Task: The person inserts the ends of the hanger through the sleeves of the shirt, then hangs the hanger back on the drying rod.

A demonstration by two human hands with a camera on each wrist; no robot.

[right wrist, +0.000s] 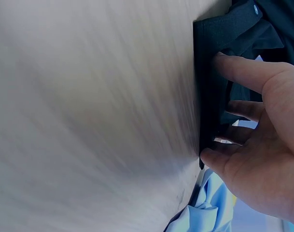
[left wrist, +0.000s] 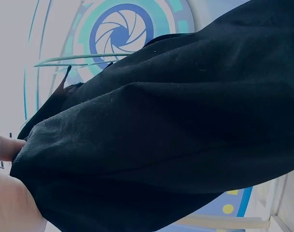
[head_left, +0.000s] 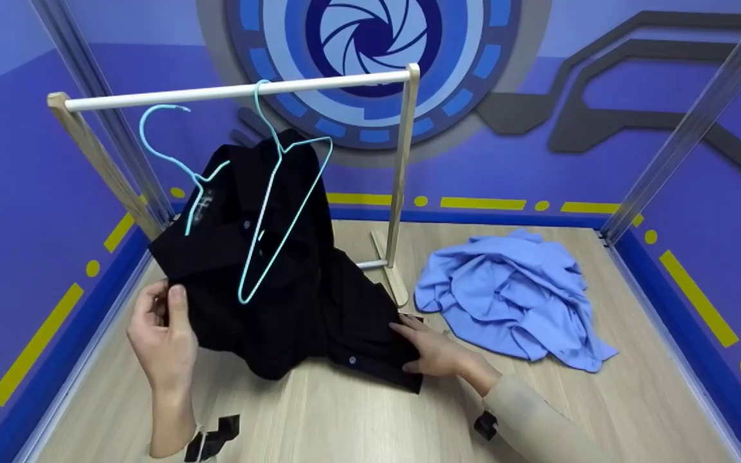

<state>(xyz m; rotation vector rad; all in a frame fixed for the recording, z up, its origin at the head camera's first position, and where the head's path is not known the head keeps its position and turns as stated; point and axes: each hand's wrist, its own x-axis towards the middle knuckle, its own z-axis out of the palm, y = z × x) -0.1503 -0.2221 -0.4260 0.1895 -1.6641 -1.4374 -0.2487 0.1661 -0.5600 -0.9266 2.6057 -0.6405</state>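
A black shirt (head_left: 280, 257) is bunched upright at the left, its lower part on the table. My left hand (head_left: 168, 334) pinches its left edge below the collar; in the left wrist view the cloth (left wrist: 151, 130) hides most of the fingers. From the collar rises a light blue hanger (head_left: 171, 157), its hook off the rail and its lower part hidden in the shirt. With fingers spread, my right hand (head_left: 435, 347) rests on the black cloth's right end; the right wrist view shows thumb and fingertips touching that end (right wrist: 209, 82).
A wooden rack with a white rail (head_left: 235, 92) stands behind the shirt. Another light blue hanger (head_left: 287, 238) hangs from it, in front of the shirt. At the right a crumpled blue garment (head_left: 512, 296) lies on the wooden table (head_left: 345, 424). Blue-purple walls (head_left: 698, 225) enclose it.
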